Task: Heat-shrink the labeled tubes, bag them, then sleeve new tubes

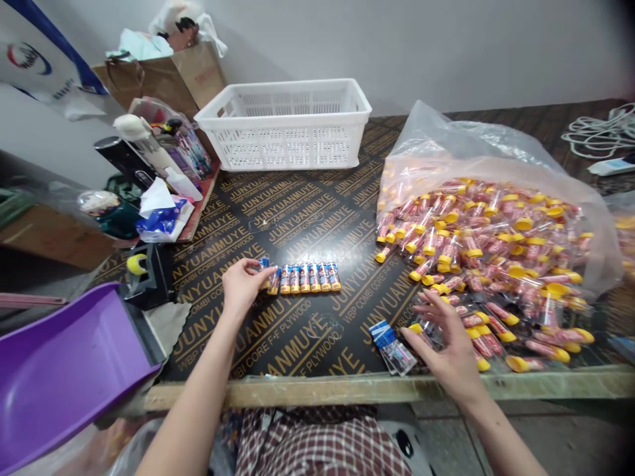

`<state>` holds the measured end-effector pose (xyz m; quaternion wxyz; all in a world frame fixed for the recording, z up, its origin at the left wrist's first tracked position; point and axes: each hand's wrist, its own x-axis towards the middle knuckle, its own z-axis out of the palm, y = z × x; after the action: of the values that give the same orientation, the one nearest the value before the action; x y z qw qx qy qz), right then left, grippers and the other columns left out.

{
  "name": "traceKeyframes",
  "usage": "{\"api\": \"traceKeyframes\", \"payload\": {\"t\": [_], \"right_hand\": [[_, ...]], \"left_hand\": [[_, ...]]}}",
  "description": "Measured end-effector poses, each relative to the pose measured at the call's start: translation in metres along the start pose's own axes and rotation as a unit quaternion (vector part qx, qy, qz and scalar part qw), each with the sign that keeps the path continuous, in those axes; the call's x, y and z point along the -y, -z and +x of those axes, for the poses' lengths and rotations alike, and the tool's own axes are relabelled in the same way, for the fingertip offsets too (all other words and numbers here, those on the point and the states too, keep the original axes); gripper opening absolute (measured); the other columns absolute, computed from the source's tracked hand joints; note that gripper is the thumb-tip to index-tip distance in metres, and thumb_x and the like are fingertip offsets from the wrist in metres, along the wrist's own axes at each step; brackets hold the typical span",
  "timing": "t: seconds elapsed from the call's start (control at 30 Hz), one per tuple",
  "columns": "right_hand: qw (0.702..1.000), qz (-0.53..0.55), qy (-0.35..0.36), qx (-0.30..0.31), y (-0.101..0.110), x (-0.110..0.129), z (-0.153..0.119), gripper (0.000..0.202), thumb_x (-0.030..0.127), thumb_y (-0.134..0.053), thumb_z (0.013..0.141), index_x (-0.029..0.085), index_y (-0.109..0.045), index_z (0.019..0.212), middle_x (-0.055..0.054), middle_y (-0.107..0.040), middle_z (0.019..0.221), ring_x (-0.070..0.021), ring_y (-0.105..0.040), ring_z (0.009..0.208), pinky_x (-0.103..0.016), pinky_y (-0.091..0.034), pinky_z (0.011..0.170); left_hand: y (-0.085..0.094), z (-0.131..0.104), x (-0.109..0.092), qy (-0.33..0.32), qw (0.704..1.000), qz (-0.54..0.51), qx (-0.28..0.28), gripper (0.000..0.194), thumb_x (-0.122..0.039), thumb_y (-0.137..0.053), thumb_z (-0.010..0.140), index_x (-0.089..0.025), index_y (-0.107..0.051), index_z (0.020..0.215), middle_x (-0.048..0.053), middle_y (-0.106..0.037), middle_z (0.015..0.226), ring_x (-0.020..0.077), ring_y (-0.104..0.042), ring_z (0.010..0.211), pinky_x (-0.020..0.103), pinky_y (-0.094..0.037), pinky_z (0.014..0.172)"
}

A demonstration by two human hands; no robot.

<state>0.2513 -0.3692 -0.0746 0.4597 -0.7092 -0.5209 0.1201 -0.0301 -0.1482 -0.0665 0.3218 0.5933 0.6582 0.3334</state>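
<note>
Several small blue tubes with yellow ends (312, 277) stand side by side in a row on the dark printed board. At the left end of that row, my left hand (244, 284) pinches a blue tube between thumb and fingertips. My right hand (443, 337) is spread at the near edge of a big heap of clear tubes with yellow caps and pink contents (476, 231). Its thumb is beside one yellow-capped tube, and the fingers are apart. Just left of it lies a small stack of blue-and-clear printed packets (391, 347).
A white plastic basket (292, 142) stands at the back. The heap spills from a clear plastic bag (461, 142). At the left are a purple dustpan (69, 370), a black tape dispenser (149, 274), tissues and bottles. A white cable (602, 129) lies at the back right.
</note>
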Motion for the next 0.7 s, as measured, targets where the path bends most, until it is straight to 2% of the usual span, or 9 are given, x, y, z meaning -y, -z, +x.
{"api": "traceKeyframes", "payload": {"t": [0.07,0.17,0.23,0.3,0.37,0.43,0.53,0.6,0.7], "right_hand": [[0.999,-0.048,0.001,-0.001,0.009,-0.009,-0.001,0.051,0.036,-0.060,0.080,0.025,-0.046,0.127,-0.008,-0.055,0.118,-0.0219,-0.056,0.098,-0.039,-0.048,0.084],[0.994,-0.110,0.017,0.000,0.017,-0.016,-0.004,0.031,0.036,-0.056,0.083,0.023,-0.058,0.111,-0.007,-0.059,0.107,-0.0214,-0.056,0.096,-0.037,-0.046,0.084],[0.990,-0.142,0.021,-0.010,0.020,-0.021,-0.006,0.024,0.035,-0.054,0.084,0.022,-0.060,0.104,-0.006,-0.060,0.101,-0.0213,-0.057,0.095,-0.037,-0.046,0.084],[0.984,-0.177,0.024,-0.009,0.022,-0.027,-0.008,0.023,0.034,-0.054,0.084,0.021,-0.061,0.102,-0.007,-0.061,0.097,-0.0218,-0.057,0.092,-0.037,-0.046,0.082],[0.976,-0.218,0.029,0.009,0.022,-0.032,-0.009,0.024,0.034,-0.055,0.083,0.020,-0.060,0.102,-0.007,-0.061,0.094,-0.0232,-0.056,0.090,-0.038,-0.045,0.081],[0.966,-0.255,0.029,0.033,0.019,-0.034,-0.008,0.026,0.033,-0.054,0.083,0.019,-0.060,0.104,-0.008,-0.061,0.093,-0.0244,-0.056,0.090,-0.039,-0.046,0.079],[0.949,-0.308,0.021,0.060,0.016,-0.032,-0.007,0.030,0.031,-0.052,0.083,0.018,-0.060,0.108,-0.009,-0.061,0.092,-0.0251,-0.057,0.086,-0.038,-0.047,0.073],[0.941,-0.329,0.025,0.075,0.015,-0.028,-0.008,0.033,0.030,-0.053,0.082,0.017,-0.058,0.112,-0.009,-0.061,0.090,-0.0249,-0.058,0.084,-0.037,-0.048,0.071],[0.935,-0.338,0.039,0.100,0.014,-0.026,-0.011,0.039,0.027,-0.055,0.080,0.018,-0.054,0.118,-0.008,-0.062,0.090,-0.0240,-0.059,0.083,-0.035,-0.048,0.068]], "left_hand": [[0.007,0.018,0.014,-0.015,0.995,0.100,0.013,0.038,-0.044,-0.079,0.049,-0.016,-0.065,0.071,0.002,-0.060,0.055,0.0166,-0.055,0.055,0.026,-0.038,0.057],[0.010,0.024,0.021,-0.025,0.983,0.174,0.060,0.037,-0.049,-0.074,0.056,-0.016,-0.066,0.071,0.003,-0.061,0.057,0.0178,-0.055,0.057,0.026,-0.035,0.057],[0.009,0.017,0.015,-0.041,0.973,0.223,0.052,0.042,-0.056,-0.064,0.067,-0.016,-0.068,0.076,0.005,-0.063,0.063,0.0196,-0.055,0.062,0.027,-0.033,0.058],[0.002,0.002,0.003,-0.077,0.967,0.241,0.003,0.046,-0.058,-0.053,0.075,-0.015,-0.069,0.081,0.007,-0.064,0.071,0.0209,-0.055,0.067,0.028,-0.033,0.061],[-0.015,-0.025,-0.012,-0.117,0.978,0.173,-0.012,0.038,-0.051,-0.054,0.078,-0.016,-0.069,0.081,0.007,-0.065,0.076,0.0199,-0.055,0.069,0.027,-0.034,0.064],[-0.041,-0.060,-0.027,-0.128,0.988,0.044,0.079,0.023,-0.041,-0.062,0.074,-0.019,-0.069,0.072,0.005,-0.066,0.072,0.0179,-0.055,0.066,0.026,-0.035,0.065],[-0.084,-0.115,-0.042,-0.099,0.952,-0.049,0.284,0.019,-0.038,-0.075,0.060,-0.022,-0.065,0.057,0.003,-0.062,0.061,0.0174,-0.052,0.059,0.026,-0.034,0.062],[-0.105,-0.140,-0.045,-0.107,0.939,-0.020,0.325,0.023,-0.038,-0.078,0.055,-0.021,-0.062,0.054,0.003,-0.060,0.059,0.0174,-0.051,0.059,0.026,-0.033,0.062],[-0.117,-0.153,-0.045,-0.140,0.933,0.048,0.329,0.020,-0.035,-0.075,0.061,-0.022,-0.061,0.057,0.003,-0.061,0.062,0.0181,-0.054,0.062,0.026,-0.032,0.061]]}}
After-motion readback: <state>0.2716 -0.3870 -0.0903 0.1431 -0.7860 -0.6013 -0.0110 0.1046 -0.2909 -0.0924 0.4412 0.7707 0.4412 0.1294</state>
